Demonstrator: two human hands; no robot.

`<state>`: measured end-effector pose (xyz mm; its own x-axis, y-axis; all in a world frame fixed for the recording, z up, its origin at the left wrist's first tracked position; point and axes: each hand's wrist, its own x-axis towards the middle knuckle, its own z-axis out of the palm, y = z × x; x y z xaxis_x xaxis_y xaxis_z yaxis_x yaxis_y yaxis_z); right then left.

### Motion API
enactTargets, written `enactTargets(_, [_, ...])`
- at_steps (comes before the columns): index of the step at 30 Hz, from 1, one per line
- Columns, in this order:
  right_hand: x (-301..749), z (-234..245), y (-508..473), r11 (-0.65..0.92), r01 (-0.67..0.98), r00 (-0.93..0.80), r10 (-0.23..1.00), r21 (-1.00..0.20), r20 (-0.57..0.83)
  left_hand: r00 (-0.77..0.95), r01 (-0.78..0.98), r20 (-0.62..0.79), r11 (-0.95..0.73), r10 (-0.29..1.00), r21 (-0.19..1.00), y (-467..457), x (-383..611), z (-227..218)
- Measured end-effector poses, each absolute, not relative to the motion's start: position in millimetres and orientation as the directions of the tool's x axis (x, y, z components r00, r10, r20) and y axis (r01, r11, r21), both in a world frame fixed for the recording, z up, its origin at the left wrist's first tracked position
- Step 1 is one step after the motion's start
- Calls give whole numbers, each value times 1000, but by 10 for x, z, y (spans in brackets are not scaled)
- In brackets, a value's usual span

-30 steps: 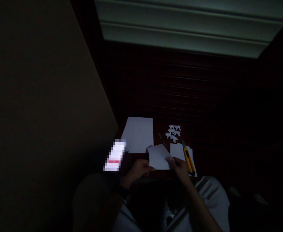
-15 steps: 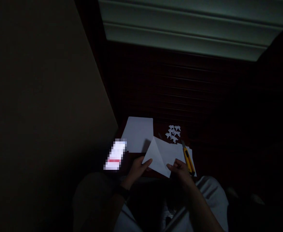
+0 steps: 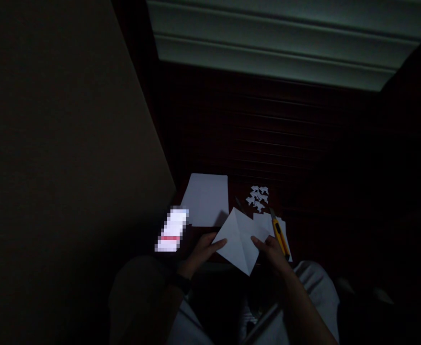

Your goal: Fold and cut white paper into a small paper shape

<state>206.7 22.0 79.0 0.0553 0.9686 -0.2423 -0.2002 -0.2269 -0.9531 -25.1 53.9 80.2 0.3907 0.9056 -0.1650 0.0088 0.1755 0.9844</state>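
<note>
A white square sheet of paper (image 3: 239, 239) is held up in front of me, turned corner-up, with a crease running from its top corner to its bottom corner. My left hand (image 3: 206, 247) pinches its left corner, thumb on top and fingers beneath. At the right corner my right hand (image 3: 269, 247) grips it in the same way. Just beyond my right hand lies a yellow utility knife (image 3: 280, 235) with its blade out, resting on more white paper (image 3: 264, 220). The sheet in my hands partly covers that paper.
A stack of white paper (image 3: 206, 199) lies at the back left of the small dark table. Several small folded paper pieces (image 3: 257, 197) are heaped at the back right. A bright, pixelated phone-like screen (image 3: 172, 230) is at the left. A wall (image 3: 88, 120) rises on the left.
The sheet was folded over along its diagonal and is now opened out into a square. My right hand has moved slightly right and up with its corner; the left hand stays nearly put.
</note>
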Motion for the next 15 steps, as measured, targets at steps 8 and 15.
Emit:
enactTargets(8, [2147, 833, 289, -244, -99, -65, 969, -965, -238, 435, -99, -224, 294, 872, 951, 523, -293, 915])
enactTargets(15, [2082, 846, 293, -187, -54, -99, 979, -981, -181, 429, -103, -231, 302, 873, 948, 568, -264, 738])
